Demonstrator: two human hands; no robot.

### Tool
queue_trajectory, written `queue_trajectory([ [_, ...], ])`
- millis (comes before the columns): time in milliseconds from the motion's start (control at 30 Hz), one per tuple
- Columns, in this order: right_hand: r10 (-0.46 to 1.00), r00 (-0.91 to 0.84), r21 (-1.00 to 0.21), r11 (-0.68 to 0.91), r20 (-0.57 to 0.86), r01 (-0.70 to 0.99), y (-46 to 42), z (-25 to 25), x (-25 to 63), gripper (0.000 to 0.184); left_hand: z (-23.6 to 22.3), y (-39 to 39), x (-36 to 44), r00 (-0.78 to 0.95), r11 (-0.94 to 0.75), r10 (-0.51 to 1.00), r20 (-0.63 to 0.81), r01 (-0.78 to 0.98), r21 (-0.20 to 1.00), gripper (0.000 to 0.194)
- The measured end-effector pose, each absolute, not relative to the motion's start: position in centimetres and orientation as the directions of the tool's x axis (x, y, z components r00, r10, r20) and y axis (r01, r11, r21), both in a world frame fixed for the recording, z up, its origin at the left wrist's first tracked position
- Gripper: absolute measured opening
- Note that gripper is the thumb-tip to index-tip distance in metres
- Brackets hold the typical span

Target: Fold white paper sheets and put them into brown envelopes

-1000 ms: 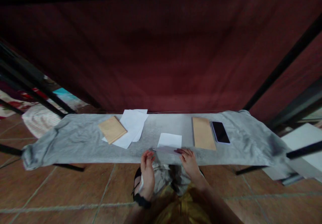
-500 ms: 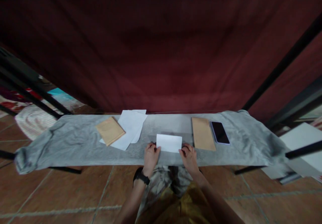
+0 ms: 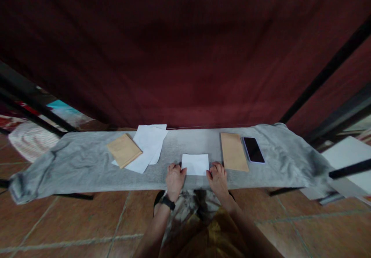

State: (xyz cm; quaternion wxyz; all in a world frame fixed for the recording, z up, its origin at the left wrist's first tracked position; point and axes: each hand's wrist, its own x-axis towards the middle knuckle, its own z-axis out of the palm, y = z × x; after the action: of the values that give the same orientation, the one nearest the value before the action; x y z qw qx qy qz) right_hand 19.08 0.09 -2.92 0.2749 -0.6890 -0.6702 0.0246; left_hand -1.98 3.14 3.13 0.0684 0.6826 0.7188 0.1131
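A small white sheet of paper point(image 3: 195, 164), apparently folded, lies on the grey cloth in front of me. My left hand point(image 3: 175, 177) grips its left lower edge, thumb on the paper and fingers curled. At the opposite edge, my right hand point(image 3: 218, 176) holds the paper the same way. Left of them, larger white sheets point(image 3: 149, 146) overlap each other, partly under a brown envelope point(image 3: 124, 150). Another long brown envelope point(image 3: 234, 151) lies to the right of my right hand.
A phone point(image 3: 253, 150) in a pale case lies right of the long envelope. Grey cloth point(image 3: 84, 161) covers the narrow table, wrinkled at both ends. Dark metal bars point(image 3: 326, 70) rise at the sides, and a dark red curtain point(image 3: 185, 65) hangs behind.
A second ago the paper's near part was raised between my hands, with the left hand apart from it. It now lies flat, and both hands have come down at its sides.
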Motion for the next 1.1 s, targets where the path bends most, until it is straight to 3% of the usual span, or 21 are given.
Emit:
queue_trajectory([
  [200, 0.929, 0.101, -0.426, 0.066, 0.356, 0.902, -0.1, -3.0, 19.1, 0.026, 3.2, 2.8, -1.9, -0.062, 0.050, 0.997, 0.050, 0.975, 0.217, 0.022],
  [333, 0.918, -0.040, -0.385, 0.205, 0.394, 0.900, 0.0, -2.6, 18.8, 0.041, 2.9, 2.9, -1.3, -0.079, 0.043, 0.986, 0.147, 0.972, 0.230, 0.027],
  [533, 0.919, -0.143, -0.356, 0.281, 0.367, 0.891, -0.4, -2.7, 18.1, 0.046, 1.6, 3.3, 2.3, 0.279, -0.319, 0.948, 0.156, 0.840, 0.439, 0.049],
  [900, 0.930, -0.144, -0.395, 0.279, 0.339, 0.875, 2.0, -2.2, 17.6, 0.046, -0.6, 3.5, 3.6, 0.298, -0.304, 0.952, 0.066, 0.908, 0.288, 0.058],
  [1100, 0.929, -0.150, -0.332, 0.267, 0.338, 0.905, 2.9, -3.0, 17.1, 0.049, -0.4, 3.4, 3.4, 0.267, -0.275, 0.961, 0.068, 0.920, 0.278, 0.060],
])
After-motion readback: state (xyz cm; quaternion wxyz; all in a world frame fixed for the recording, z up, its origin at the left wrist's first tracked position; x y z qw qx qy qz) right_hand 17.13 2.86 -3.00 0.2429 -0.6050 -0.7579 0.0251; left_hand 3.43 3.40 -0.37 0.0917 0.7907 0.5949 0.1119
